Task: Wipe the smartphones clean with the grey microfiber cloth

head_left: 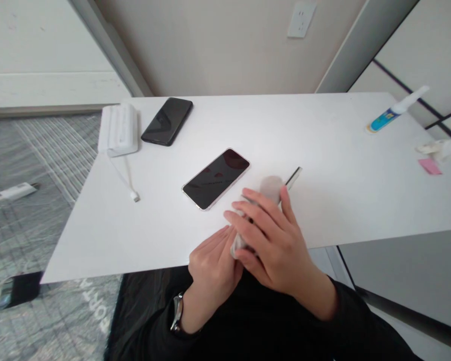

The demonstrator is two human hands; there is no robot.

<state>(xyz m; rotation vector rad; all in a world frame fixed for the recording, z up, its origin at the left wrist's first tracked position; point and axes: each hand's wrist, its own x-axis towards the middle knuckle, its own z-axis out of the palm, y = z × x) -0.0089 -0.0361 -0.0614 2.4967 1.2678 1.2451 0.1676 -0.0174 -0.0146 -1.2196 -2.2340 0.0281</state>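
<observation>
Close together at the table's front edge are both of my hands. My left hand [215,263], with a wristwatch [177,312] on its wrist, is closed with its fingers mostly hidden. My right hand [273,239] curves over a greyish-white thing [239,244] whose kind I cannot make out; part of it shows between the hands. Beyond the right fingers, a blurred greyish rounded piece [271,186] and a thin strip with a dark, shiny edge [293,177] stick out. A black-screened phone in a clear case [216,179] lies just beyond my hands.
On the white table [165,230] lie a second black phone [167,121] and a white power bank [119,129] with a short cable [131,188]. A glue-like tube [393,111] stands far right, near crumpled tissue [440,149] and pink paper [430,166]. A black object [21,289] lies lower left.
</observation>
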